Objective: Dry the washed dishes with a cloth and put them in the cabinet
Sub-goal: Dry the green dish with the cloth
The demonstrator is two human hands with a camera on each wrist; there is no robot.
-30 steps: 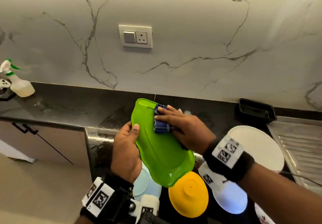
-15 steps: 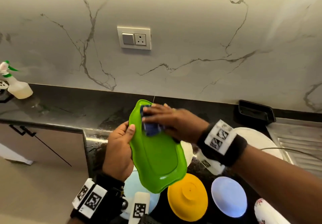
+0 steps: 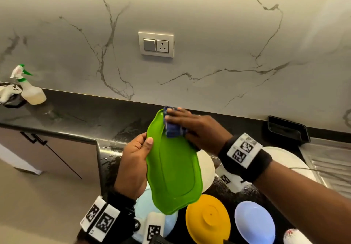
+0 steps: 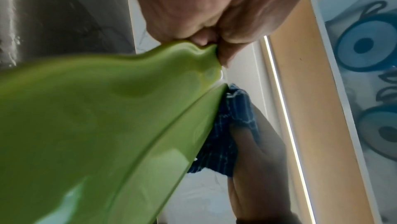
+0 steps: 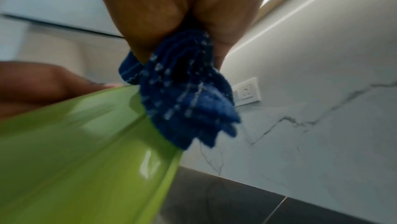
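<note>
A green oblong plate (image 3: 173,169) is held tilted above the black counter (image 3: 79,116). My left hand (image 3: 140,148) grips its left rim, thumb on the inner face. My right hand (image 3: 182,124) holds a bunched blue checked cloth (image 3: 173,129) and presses it against the plate's far end. The left wrist view shows the plate's (image 4: 96,125) underside, with the cloth (image 4: 234,125) behind its rim. In the right wrist view the cloth (image 5: 182,95) hangs from my palm onto the plate (image 5: 81,151).
Below the plate lie a light blue plate (image 3: 144,202), a yellow dish (image 3: 208,219), a lilac bowl (image 3: 254,222) and white plates (image 3: 284,158). A black tray (image 3: 286,131) and a steel drainboard (image 3: 330,160) sit right. A spray bottle (image 3: 31,89) stands far left.
My right hand has slid the cloth up the plate's face to its far tip. The left hand has kept its grip while the plate rose slightly.
</note>
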